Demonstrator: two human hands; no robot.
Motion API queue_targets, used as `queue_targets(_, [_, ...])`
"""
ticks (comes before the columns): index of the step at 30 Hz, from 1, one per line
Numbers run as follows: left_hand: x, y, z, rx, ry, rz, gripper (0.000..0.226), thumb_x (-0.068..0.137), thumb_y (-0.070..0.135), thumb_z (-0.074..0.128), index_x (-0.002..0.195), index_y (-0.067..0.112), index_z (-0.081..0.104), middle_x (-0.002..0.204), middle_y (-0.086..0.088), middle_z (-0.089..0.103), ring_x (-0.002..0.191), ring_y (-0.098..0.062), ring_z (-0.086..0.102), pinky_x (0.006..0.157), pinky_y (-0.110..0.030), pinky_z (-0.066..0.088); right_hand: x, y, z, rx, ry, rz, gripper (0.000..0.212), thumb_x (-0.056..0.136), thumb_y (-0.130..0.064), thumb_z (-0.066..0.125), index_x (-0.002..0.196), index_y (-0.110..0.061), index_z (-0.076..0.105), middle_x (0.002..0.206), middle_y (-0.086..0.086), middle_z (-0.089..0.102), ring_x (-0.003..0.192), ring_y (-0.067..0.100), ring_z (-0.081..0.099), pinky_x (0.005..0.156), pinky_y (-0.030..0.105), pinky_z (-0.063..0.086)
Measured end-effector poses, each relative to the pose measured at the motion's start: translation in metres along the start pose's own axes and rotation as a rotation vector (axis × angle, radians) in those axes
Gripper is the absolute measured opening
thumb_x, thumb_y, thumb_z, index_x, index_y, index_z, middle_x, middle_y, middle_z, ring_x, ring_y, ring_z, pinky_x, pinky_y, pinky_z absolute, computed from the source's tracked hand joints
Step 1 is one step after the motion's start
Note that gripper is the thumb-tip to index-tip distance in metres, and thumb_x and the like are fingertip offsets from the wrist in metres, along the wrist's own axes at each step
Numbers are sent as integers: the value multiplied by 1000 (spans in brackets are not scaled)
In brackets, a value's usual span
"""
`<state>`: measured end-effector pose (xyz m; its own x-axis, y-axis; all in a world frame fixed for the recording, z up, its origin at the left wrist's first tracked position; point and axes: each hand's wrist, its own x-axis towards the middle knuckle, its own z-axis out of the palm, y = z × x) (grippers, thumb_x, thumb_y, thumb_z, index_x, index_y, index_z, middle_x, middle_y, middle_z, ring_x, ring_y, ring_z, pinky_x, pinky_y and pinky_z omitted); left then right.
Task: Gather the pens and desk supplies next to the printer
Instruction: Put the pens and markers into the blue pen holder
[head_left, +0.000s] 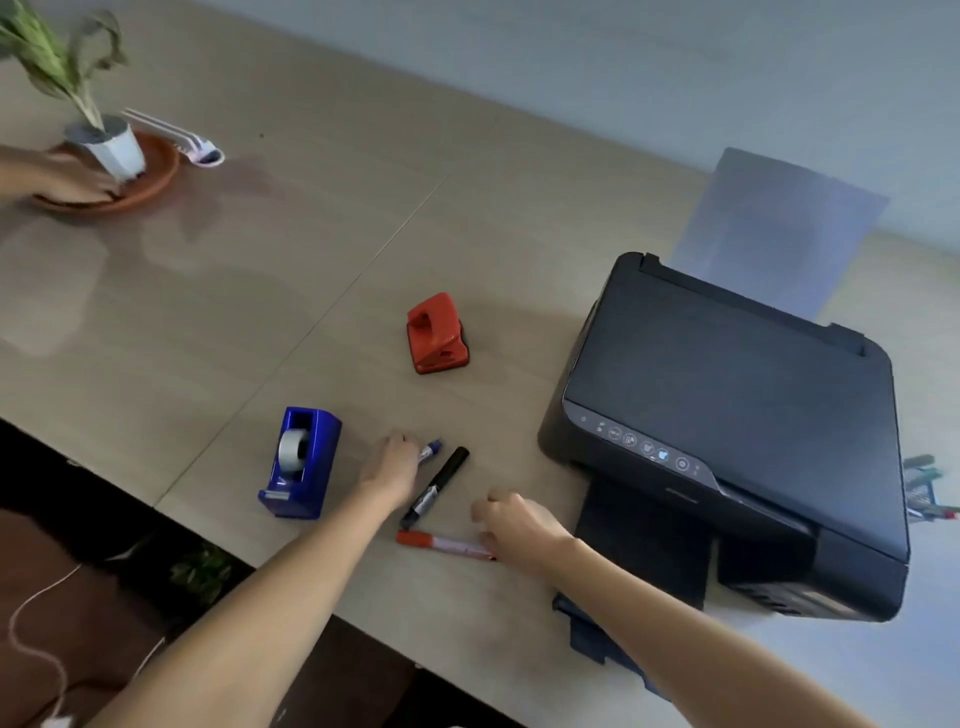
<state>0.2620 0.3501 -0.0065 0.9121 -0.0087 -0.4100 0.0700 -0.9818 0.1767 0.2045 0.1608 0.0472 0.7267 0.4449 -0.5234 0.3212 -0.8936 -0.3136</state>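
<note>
A black printer (727, 415) stands at the right of the wooden desk (260, 312). Left of it lie a black marker (436, 486) and a red marker (441, 544). My left hand (392, 470) is closed over a blue marker (432, 449), whose tip sticks out past the fingers. My right hand (511, 525) rests curled on the right end of the red marker. A blue tape dispenser (301, 462) stands left of my left hand. A red hole punch (436, 332) sits farther back.
Another person's hand (62, 179) holds a terracotta saucer (156, 176) with a white plant pot (117, 148) at the far left. A mesh pen holder (930, 488) peeks out behind the printer. The desk's front edge runs just under my forearms.
</note>
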Motion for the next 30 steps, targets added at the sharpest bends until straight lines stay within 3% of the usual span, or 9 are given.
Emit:
queue_targets(3, [1, -4, 0, -88, 63, -28, 22, 93, 2, 47, 114, 4, 51, 112, -18, 61, 99, -33, 61, 77, -40, 51, 7, -5, 18, -56, -30, 26, 39, 90, -31, 54, 119, -5, 46, 120, 19, 50, 104, 41, 54, 76, 44, 47])
queue_targets(6, [5, -4, 2, -198, 98, 16, 12, 97, 10, 42, 107, 5, 46, 101, -21, 64, 85, -38, 63, 67, -45, 51, 11, -5, 34, -47, -45, 28, 32, 91, -20, 53, 116, -4, 43, 120, 22, 49, 107, 42, 53, 80, 48, 47])
queue_targets(12, [-6, 4, 14, -107, -64, 37, 47, 91, 42, 56, 125, 11, 46, 121, -13, 56, 107, -35, 59, 82, -39, 49, 8, 10, 16, -169, -69, 29, 22, 94, -6, 41, 114, -3, 48, 117, 20, 57, 104, 40, 58, 76, 46, 48])
queue_targets(16, [-1, 8, 17, 10, -93, 37, 41, 92, 27, 55, 130, 13, 47, 132, -12, 53, 118, -30, 55, 95, -38, 48, -31, 33, -27, -66, 32, 30, 15, 94, -6, 40, 108, -5, 48, 96, 16, 57, 89, 39, 61, 61, 38, 39])
queue_targets(20, [-2, 1, 11, -51, -90, 77, 37, 92, 31, 54, 125, 13, 52, 122, -13, 63, 109, -30, 60, 89, -35, 48, -97, 59, -71, 212, 246, -55, 15, 98, -23, 41, 93, -9, 45, 83, 10, 54, 66, 31, 53, 56, 42, 42])
queue_targets(23, [-10, 23, -19, -180, 69, 37, 15, 95, 19, 53, 101, 6, 54, 92, -21, 69, 81, -32, 69, 67, -37, 48, -162, 88, -101, 302, 511, -89, 14, 98, -26, 42, 93, -13, 47, 84, 5, 57, 68, 20, 48, 62, 33, 44])
queue_targets(25, [-19, 34, -54, -353, 139, 37, 19, 96, 15, 53, 79, 9, 46, 69, -18, 64, 49, -25, 64, 54, -32, 44, -200, 107, -118, 334, 690, -74, 10, 97, -23, 46, 96, -14, 51, 84, 0, 58, 70, 13, 49, 65, 22, 43])
queue_targets(28, [-29, 86, -117, -581, 130, 118, 17, 98, 16, 50, 83, 15, 41, 66, -15, 56, 42, -21, 48, 49, -33, 49, -265, 167, -125, 335, 1010, 118, 6, 93, -17, 53, 92, -13, 57, 75, -2, 61, 64, 3, 49, 60, 12, 37])
queue_targets(30, [-41, 140, -154, -585, 110, 247, 9, 98, 19, 47, 98, 23, 40, 71, -13, 55, 45, -21, 45, 45, -29, 46, -296, 214, -118, 392, 1142, 328, 5, 91, -15, 56, 88, -15, 60, 68, 0, 62, 59, 9, 51, 57, 15, 38])
